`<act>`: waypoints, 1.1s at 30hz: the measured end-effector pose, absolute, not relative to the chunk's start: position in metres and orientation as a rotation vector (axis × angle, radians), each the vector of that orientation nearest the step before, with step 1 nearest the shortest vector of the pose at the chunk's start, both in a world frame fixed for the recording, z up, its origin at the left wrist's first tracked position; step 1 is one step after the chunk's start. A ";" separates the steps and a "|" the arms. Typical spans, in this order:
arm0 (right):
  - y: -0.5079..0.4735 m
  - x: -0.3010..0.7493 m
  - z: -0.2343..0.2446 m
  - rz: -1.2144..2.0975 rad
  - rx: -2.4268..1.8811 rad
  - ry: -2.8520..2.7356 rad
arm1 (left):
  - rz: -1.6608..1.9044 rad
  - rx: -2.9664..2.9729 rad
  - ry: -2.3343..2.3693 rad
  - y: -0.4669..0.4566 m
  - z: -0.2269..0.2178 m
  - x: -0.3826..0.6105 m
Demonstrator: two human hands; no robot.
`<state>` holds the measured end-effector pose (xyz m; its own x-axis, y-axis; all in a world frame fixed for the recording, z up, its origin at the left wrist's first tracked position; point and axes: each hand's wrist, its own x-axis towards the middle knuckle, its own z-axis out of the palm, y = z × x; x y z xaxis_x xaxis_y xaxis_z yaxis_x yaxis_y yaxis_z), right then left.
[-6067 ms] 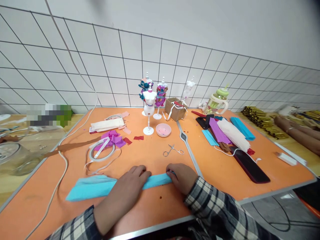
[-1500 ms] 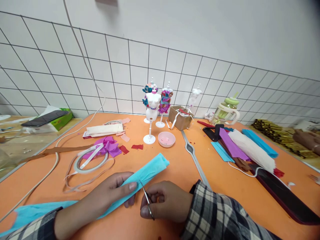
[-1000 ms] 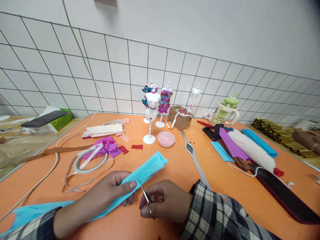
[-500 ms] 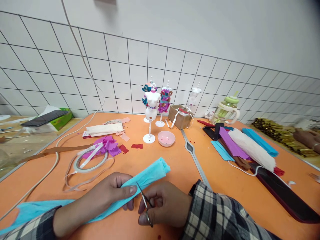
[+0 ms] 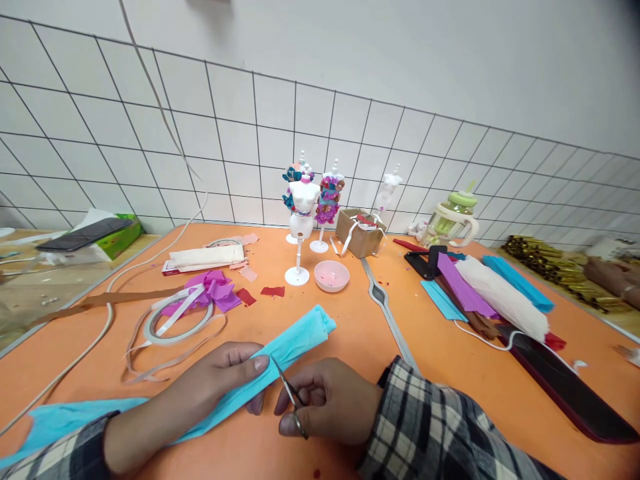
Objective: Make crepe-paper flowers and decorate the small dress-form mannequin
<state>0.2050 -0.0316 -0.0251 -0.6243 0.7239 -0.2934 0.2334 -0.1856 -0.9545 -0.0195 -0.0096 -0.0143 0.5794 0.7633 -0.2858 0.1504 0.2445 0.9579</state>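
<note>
The left hand (image 5: 223,377) pinches folded blue paper (image 5: 299,335); the right hand (image 5: 334,401) grips small scissors (image 5: 286,382). One blade overlies the paper.

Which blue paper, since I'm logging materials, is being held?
The light-blue strip in the left hand; the blue roll and small blue sheet lie unheld at right.
</note>
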 end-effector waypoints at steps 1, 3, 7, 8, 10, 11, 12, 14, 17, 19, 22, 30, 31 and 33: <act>-0.032 0.205 -0.023 1.881 -1.070 -1.712 | 0.485 1.302 0.864 -0.009 -0.015 -0.019; -0.034 0.205 -0.021 1.896 -1.008 -1.695 | 0.453 1.326 0.776 -0.008 -0.018 -0.018; -0.034 0.205 -0.024 1.906 -0.952 -1.690 | 0.463 1.340 0.759 -0.006 -0.024 -0.020; -0.035 0.205 -0.025 1.892 -0.950 -1.696 | 0.471 1.343 0.778 -0.006 -0.025 -0.021; -0.035 0.204 -0.028 1.866 -0.959 -1.704 | 0.479 1.349 0.804 -0.006 -0.026 -0.022; -0.035 0.204 -0.028 1.866 -0.965 -1.709 | 0.481 1.351 0.809 -0.006 -0.026 -0.022; -0.035 0.204 -0.029 1.877 -0.967 -1.707 | 0.480 1.349 0.801 -0.007 -0.025 -0.022; -0.036 0.203 -0.028 1.919 -0.955 -1.687 | 0.464 1.338 0.760 -0.007 -0.025 -0.021; -0.038 0.203 -0.027 1.948 -0.935 -1.658 | 0.441 1.300 0.709 -0.008 -0.025 -0.020; -0.038 0.203 -0.027 1.943 -0.947 -1.659 | 0.445 1.293 0.741 -0.007 -0.027 -0.021; -0.037 0.203 -0.027 1.920 -0.962 -1.680 | 0.454 1.290 0.788 -0.007 -0.029 -0.021; -0.039 0.200 -0.031 1.947 -0.964 -1.622 | 0.461 1.258 0.721 -0.008 -0.020 -0.017; -0.040 0.200 -0.031 1.941 -0.968 -1.621 | 0.465 1.254 0.732 -0.007 -0.020 -0.017; -0.040 0.199 -0.030 1.936 -0.977 -1.626 | 0.466 1.251 0.728 -0.007 -0.020 -0.017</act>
<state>0.1994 -0.0400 -0.0296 -0.6605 0.7113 -0.2403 0.1142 -0.2212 -0.9685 -0.0172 -0.0073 -0.0205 0.6929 0.6805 -0.2384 0.0679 0.2675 0.9612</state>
